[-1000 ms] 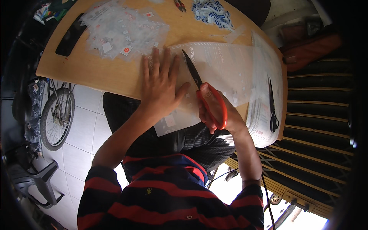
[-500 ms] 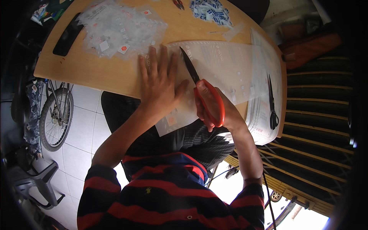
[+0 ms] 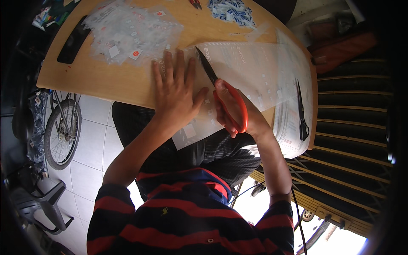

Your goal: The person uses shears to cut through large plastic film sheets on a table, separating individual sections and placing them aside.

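Pale wooden tabletop (image 3: pixel 110 83) is filling the upper part of the view, and a translucent plastic sheet (image 3: pixel 238 70) is lying across its near edge, one corner overhanging the person's dark trousers (image 3: pixel 221 148); taking the sheet as reference for all positions. Left hand (image 3: pixel 176 95) is pressing palm down on the left part of the sheet, fingers straight and spread apart, thumb angling out; the wide spread is probably serving to keep the slippery film flat. Right hand (image 3: pixel 250 109) is gripping red-handled scissors (image 3: pixel 206 64) over the middle of the sheet, thumb lying on the handle and fingers curling around the loop. Their dark blades are appearing together and pointing toward the sheet's upper left, perhaps so angled to suit the wrist; cannot tell whether they are touching the film. Clear printed packets (image 3: pixel 131 32) are heaping up beyond the sheet's left end, with a black flat slab (image 3: pixel 73 41) lying farther left. Blue-and-white sachets (image 3: pixel 233 12) are sitting beyond its far edge. Black scissors (image 3: pixel 301 111) are resting right of the sheet on layered plastic (image 3: pixel 289 127), seemingly placed within right-hand reach.
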The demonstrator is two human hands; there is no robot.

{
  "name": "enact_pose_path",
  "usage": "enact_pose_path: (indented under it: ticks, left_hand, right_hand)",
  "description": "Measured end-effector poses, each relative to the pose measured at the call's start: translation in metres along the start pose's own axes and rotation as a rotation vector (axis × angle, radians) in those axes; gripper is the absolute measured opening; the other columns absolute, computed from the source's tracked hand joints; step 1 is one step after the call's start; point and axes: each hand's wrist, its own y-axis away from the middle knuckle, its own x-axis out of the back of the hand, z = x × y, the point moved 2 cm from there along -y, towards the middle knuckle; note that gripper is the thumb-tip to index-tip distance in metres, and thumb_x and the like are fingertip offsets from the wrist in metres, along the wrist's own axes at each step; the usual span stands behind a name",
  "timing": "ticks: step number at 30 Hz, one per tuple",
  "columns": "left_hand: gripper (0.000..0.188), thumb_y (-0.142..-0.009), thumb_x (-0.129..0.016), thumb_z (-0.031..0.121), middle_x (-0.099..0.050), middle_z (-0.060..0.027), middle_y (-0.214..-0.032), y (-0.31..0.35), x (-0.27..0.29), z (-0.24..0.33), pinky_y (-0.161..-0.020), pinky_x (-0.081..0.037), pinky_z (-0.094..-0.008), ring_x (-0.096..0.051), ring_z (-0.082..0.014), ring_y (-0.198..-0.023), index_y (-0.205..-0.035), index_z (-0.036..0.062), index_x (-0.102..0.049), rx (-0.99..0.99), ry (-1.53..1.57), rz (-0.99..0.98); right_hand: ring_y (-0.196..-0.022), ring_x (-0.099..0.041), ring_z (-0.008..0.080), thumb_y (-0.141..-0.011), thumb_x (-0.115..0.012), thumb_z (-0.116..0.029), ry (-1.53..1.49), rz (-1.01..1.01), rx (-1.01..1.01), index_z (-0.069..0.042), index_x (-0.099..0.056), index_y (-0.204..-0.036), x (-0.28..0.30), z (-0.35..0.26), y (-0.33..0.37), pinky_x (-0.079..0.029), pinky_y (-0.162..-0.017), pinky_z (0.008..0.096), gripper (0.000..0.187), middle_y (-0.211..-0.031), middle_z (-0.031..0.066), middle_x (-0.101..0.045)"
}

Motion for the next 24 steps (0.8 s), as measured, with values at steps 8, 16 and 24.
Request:
enact_pose_path:
  ticks: [8, 16, 24]
  left_hand:
    - [0.077, -0.096, -0.054, 0.051, -0.028, -0.0265, -0.158, 0.001, 0.002, 0.001, -0.116, -0.011, -0.0659, -0.02, -0.0481, -0.148, -0.15, -0.0005, -0.038, 0.005, -0.036, -0.041]
    - [0.077, -0.095, -0.052, 0.054, -0.031, -0.0277, -0.155, 0.0, 0.003, 0.0, -0.116, -0.012, -0.0662, -0.022, -0.0499, -0.146, -0.148, -0.0011, -0.039, -0.02, -0.072, -0.039]
    - [0.072, -0.094, -0.059, 0.047, -0.032, -0.0283, -0.154, -0.001, 0.018, -0.004, -0.115, -0.014, -0.0679, -0.022, -0.0504, -0.146, -0.146, 0.0012, -0.043, -0.128, -0.06, -0.131]
  right_hand:
    - [-0.031, -0.047, 0.0134, -0.099, -0.033, -0.07, -0.023, 0.002, -0.017, -0.003, -0.051, -0.086, 0.001, -0.011, -0.012, -0.041, -0.031, 0.026, 0.07, -0.052, 0.0071, -0.051]
    - [-0.033, -0.047, 0.013, -0.093, -0.041, -0.076, -0.097, -0.006, 0.018, -0.003, -0.055, -0.092, 0.006, -0.014, -0.023, -0.039, -0.03, 0.0273, 0.074, -0.052, 0.0067, -0.05]
    - [-0.034, -0.043, 0.0114, -0.093, -0.036, -0.078, -0.121, -0.015, 0.158, -0.002, -0.054, -0.082, 0.016, -0.013, -0.041, -0.039, -0.034, 0.0275, 0.079, -0.054, 0.0059, -0.05]
